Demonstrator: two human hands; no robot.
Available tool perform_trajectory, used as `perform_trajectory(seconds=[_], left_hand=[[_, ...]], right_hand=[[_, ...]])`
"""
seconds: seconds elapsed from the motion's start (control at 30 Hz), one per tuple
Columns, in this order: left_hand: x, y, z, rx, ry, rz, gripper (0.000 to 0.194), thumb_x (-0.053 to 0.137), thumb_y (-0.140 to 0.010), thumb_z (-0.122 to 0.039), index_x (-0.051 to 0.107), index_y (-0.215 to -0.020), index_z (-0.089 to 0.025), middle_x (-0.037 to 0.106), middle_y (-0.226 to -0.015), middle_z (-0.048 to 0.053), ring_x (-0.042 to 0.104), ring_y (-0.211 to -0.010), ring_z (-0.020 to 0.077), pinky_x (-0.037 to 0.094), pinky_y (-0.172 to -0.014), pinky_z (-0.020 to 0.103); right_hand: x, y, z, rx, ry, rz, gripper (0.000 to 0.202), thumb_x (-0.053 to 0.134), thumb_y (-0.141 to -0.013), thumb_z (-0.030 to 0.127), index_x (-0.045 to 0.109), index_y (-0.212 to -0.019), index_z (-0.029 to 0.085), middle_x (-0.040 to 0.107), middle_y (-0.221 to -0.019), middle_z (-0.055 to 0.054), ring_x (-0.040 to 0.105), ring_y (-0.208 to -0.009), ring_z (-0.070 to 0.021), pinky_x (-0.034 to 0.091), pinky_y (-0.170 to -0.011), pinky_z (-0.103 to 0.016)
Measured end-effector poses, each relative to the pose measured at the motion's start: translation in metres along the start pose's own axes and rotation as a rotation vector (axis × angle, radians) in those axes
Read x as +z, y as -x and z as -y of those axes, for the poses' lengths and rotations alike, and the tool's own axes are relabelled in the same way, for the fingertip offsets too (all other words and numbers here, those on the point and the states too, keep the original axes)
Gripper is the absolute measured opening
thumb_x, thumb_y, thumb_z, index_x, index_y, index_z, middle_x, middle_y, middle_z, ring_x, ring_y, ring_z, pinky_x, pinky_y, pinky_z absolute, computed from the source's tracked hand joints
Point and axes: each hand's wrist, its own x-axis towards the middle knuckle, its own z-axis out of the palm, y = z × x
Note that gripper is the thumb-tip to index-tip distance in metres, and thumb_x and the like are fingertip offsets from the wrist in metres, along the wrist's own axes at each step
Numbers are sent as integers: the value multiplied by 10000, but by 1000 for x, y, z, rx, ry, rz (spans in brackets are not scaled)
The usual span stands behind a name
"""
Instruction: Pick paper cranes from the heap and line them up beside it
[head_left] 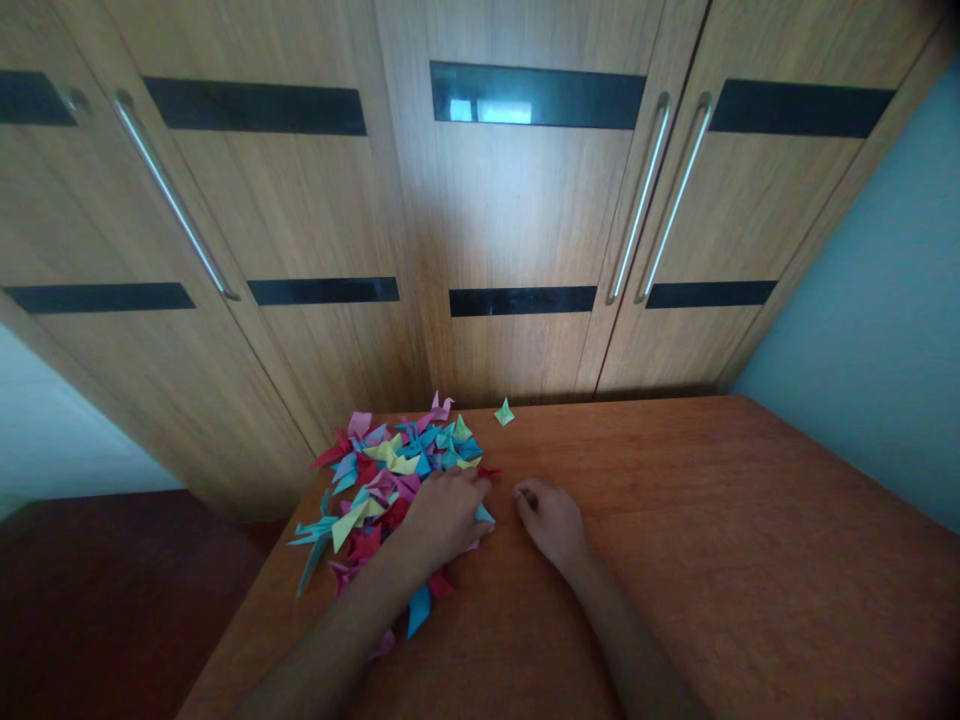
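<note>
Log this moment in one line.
left hand: over origami pile; right hand: curled, right of pile; lone green origami: far side of table

Under, left of and beyond left hand [448,505], heap of paper birds [388,452] on table [712,500]. Beyond both hands, between them, lone paper bird [505,412]; farther back, wardrobe [517,220]. Well right of right hand [553,518], wall [885,320].
</note>
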Motion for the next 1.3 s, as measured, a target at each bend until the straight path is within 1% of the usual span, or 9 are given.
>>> perform_trajectory(seconds=[0.2, 0.37, 0.47, 0.57, 0.7, 0.8, 0.93, 1.1, 1.3], left_hand=[[8, 7, -11, -59, -56, -22, 180, 644, -739, -261, 626, -907, -201, 620, -979, 89, 545, -983, 280, 427, -824, 384], [-3, 10, -9, -84, 48, -96, 159, 606, -766, -236, 629, -917, -194, 630, -973, 89, 560, -967, 275, 448, -799, 379], [-12, 13, -6, -94, 313, -239, 197, 567, -806, -253, 620, -990, -206, 635, -1041, 72, 570, -990, 243, 447, -849, 362], [-13, 17, -3, -164, 738, -376, 216, 525, -845, -311, 615, -1010, -205, 659, -998, 45, 610, -921, 199, 476, -833, 327], [0, 18, -4, -354, 1254, -460, 290, 520, -839, -402, 606, -991, -170, 666, -913, 43, 640, -807, 198, 538, -666, 302], [12, 18, -7, -379, 1417, -505, 307, 556, -818, -406, 609, -990, -158, 663, -952, 50, 638, -822, 198, 545, -695, 310], [22, 20, -10, -344, 1427, -493, 303, 546, -836, -384, 615, -1033, -164, 659, -1017, 65, 632, -871, 202, 534, -740, 311], [22, 23, -4, -243, 1197, -521, 228, 553, -841, -318, 652, -1006, -196, 620, -1105, 74, 584, -1017, 216, 478, -865, 321], [9, 28, 5, -222, 1066, -460, 179, 558, -829, -291, 664, -947, -207, 657, -914, 38, 629, -836, 180, 497, -750, 280]], right_hand=[[-1, 1, 1, -15, 11, 7, 192, 461, -843, 233, 648, -800, 232, 675, -768, 4, 597, -724, -135, 369, -660, -205], [-1, 1, 1, -23, -35, 8, 198, 462, -835, 211, 654, -784, 226, 674, -760, -3, 594, -715, -139, 386, -672, -212], [-2, 1, 1, -29, -114, -11, 209, 455, -845, 239, 659, -808, 217, 667, -768, -12, 585, -715, -146, 396, -675, -227], [-3, 2, 6, -28, -324, -10, 249, 448, -863, 333, 654, -827, 198, 634, -708, -13, 560, -650, -143, 409, -626, -236], [-6, 6, 20, -5, -738, 88, 341, 427, -875, 456, 622, -899, 178, 579, -686, 0, 508, -553, -110, 392, -510, -212], [-7, 11, 31, -21, -920, 152, 341, 463, -856, 484, 603, -938, 184, 570, -722, 4, 485, -533, -90, 379, -481, -200], [-5, 13, 37, 14, -995, 103, 298, 541, -821, 451, 590, -962, 193, 566, -723, 13, 477, -527, -84, 376, -469, -194], [-3, 10, 33, 43, -947, -17, 240, 614, -767, 413, 614, -860, 192, 556, -669, 19, 480, -549, -99, 382, -483, -202], [-6, 11, 32, -27, -771, -77, 218, 603, -776, 385, 661, -843, 186, 622, -725, -10, 547, -654, -133, 433, -597, -229]])
